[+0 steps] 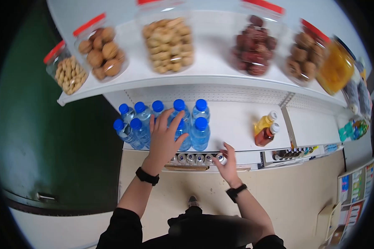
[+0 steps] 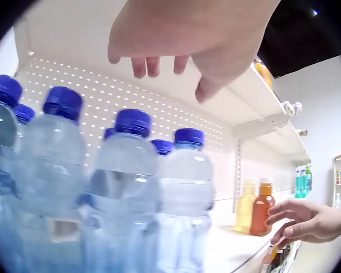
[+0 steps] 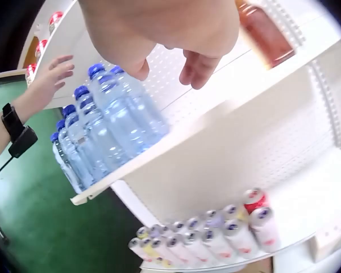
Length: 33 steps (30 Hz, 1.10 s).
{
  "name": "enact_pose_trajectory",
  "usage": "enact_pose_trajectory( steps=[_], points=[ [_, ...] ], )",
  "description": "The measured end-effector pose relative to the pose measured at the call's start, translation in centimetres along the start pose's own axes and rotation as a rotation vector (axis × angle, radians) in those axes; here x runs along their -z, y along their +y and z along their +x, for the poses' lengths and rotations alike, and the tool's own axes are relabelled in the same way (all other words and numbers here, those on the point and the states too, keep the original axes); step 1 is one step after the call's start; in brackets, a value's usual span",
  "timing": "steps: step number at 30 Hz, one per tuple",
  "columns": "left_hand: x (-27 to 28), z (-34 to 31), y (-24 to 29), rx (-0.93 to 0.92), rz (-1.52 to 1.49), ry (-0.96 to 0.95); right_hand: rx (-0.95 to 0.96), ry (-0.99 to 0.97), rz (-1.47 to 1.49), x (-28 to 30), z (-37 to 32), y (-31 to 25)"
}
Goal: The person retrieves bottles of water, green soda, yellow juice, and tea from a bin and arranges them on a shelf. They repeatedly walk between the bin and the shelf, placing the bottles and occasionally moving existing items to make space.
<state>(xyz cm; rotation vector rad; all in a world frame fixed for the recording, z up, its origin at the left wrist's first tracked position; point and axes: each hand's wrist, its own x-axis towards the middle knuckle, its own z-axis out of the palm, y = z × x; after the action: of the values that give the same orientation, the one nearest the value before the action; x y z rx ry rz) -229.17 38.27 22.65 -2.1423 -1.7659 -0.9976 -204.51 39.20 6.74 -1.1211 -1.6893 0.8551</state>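
Blue-capped water bottles (image 1: pixel 200 137) stand in two rows on the white middle shelf (image 1: pixel 232 124). My left hand (image 1: pixel 164 139) is over these bottles with fingers spread and bent loosely downward. In the left wrist view the same hand (image 2: pixel 187 37) hangs above the blue caps (image 2: pixel 133 121), a gap showing between fingertips and caps. Nothing is in its grasp. To the right, my right hand (image 1: pixel 227 165) hovers at the shelf's front edge, empty, fingers loosely bent. Nearest on that side are a reddish-brown bottle (image 1: pixel 264 137) and a yellow bottle (image 1: pixel 262 123), both white-capped.
Above, a shelf (image 1: pixel 212 81) holds red-lidded jars, including peanuts (image 1: pixel 168 45), walnuts (image 1: pixel 104 54) and dark red dried fruit (image 1: pixel 255 50). Drink cans (image 3: pixel 219 244) line a lower shelf. A dark green panel (image 1: pixel 41 137) with a handle lies left.
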Motion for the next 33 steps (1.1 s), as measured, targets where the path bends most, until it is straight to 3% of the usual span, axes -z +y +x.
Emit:
enact_pose_trajectory(
  steps=[2, 4, 6, 8, 10, 11, 12, 13, 14, 15, 16, 18, 19, 21, 22, 24, 25, 27, 28, 30, 31, 32, 33],
  points=[
    [-0.6, 0.0, 3.1, -0.036, -0.029, 0.193, -0.03, 0.08, -0.025, 6.4, -3.5, 1.7],
    [-3.9, -1.2, 8.5, -0.129, -0.3, 0.225, -0.103, 0.234, -0.085, 13.3, -8.9, 5.1],
    [-7.9, -2.7, 16.6, -0.295, -0.529, 0.178, -0.297, 0.448, -0.13, 20.1, -15.8, 8.9],
    [-11.1, -4.6, 25.5, -0.347, -0.614, -0.075, -0.423, 0.645, -0.262, 26.7, -23.7, 10.6],
    [-16.7, -7.8, 32.8, -0.359, -0.734, -0.206, -0.515, 0.729, -0.599, 32.9, -34.1, 16.3],
    [-20.4, -9.9, 36.0, -0.351, -0.768, -0.322, -0.601, 0.83, -0.553, 35.7, -38.3, 15.9],
    [-26.0, -13.0, 38.2, -0.19, -0.891, -0.489, -0.69, 0.952, -0.481, 37.0, -41.8, 14.7],
    [-32.3, -16.8, 40.1, 0.095, -1.181, -0.635, -0.791, 1.066, -0.399, 38.8, -44.4, 12.7],
    [-32.4, -17.5, 42.5, 0.653, -1.477, -1.071, -0.87, 1.185, -0.296, 40.9, -47.6, 11.0],
    [-35.8, -19.1, 42.4, 1.035, -1.297, -1.35, -0.918, 1.34, -0.301, 42.1, -52.4, 10.4],
    [-37.8, -20.7, 43.4, 0.942, -1.257, -1.468, -0.948, 1.454, -0.37, 43.4, -56.3, 10.2],
    [-40.9, -23.4, 43.9, 0.721, -0.575, -1.354, -1.041, 1.663, -0.461, 45.6, -62.8, 9.4],
    [-41.8, -23.3, 43.9, 0.074, -0.164, -1.361, -1.054, 1.706, -0.474, 46.5, -65.2, 8.7],
    [-45.3, -24.5, 47.5, -0.058, 0.002, -1.453, -1.173, 1.879, -0.498, 48.2, -70.0, 8.7],
    [-46.1, -24.8, 51.1, -0.083, -0.001, -1.458, -1.178, 1.901, -0.504, 49.5, -71.7, 9.0],
    [-47.1, -25.3, 57.8, 0.011, -0.326, -1.545, -1.196, 1.993, -0.368, 52.0, -74.9, 10.1],
    [-49.5, -25.8, 60.8, 0.002, -0.331, -1.554, -1.199, 2.002, -0.378, 53.8, -76.9, 11.3],
    [-55.4, -26.3, 67.9, -0.105, -0.132, -1.758, -1.269, 1.953, -0.284, 58.7, -81.2, 14.1],
    [-58.7, -27.8, 71.5, -0.107, -0.149, -1.752, -1.253, 1.956, -0.296, 60.8, -83.3, 15.8],
    [-64.6, -28.7, 79.4, -0.468, -0.02, -1.605, -1.478, 1.925, -0.422, 65.4, -86.4, 18.7],
    [-64.9, -28.8, 85.4, -0.674, -0.006, -1.533, -1.488, 1.944, -0.411, 68.5, -87.6, 19.9],
    [-63.9, -29.2, 91.7, -0.878, 0.013, -1.47, -1.6, 1.789, -0.183, 70.5, -89.2, 20.8],
    [-61.4, -28.0, 99.1, -0.921, -0.023, -1.599, -1.71, 1.606, 0.032, 71.9, -91.4, 20.3]
  ],
)
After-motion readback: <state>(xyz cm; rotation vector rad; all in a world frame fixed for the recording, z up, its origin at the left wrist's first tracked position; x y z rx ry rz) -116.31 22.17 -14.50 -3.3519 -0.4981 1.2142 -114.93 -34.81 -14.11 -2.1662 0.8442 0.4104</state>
